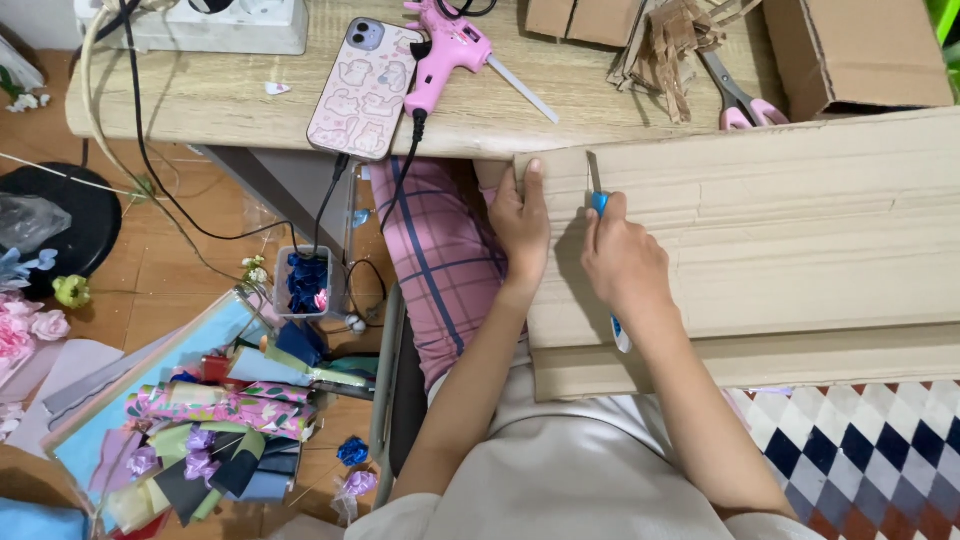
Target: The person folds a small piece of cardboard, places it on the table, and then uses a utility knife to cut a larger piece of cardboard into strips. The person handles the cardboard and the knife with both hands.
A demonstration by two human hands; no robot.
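A large sheet of brown cardboard [780, 230] lies across my lap and leans on the table edge. My left hand [522, 222] presses flat on the sheet's left end, thumb up along the edge. My right hand [622, 258] is closed around a blue-handled utility knife [598, 192], whose blade tip points up at the cardboard's top edge just right of my left thumb. The knife's white tail pokes out below my wrist.
On the wooden table [230, 100] lie a pink glue gun [445, 50], a phone in a pink case [365, 88], pink-handled scissors [740, 100], cardboard scraps and a box [860, 50]. A power strip [210, 22] sits at the back left. Craft paper and ribbon flowers [200, 420] cover the floor at left.
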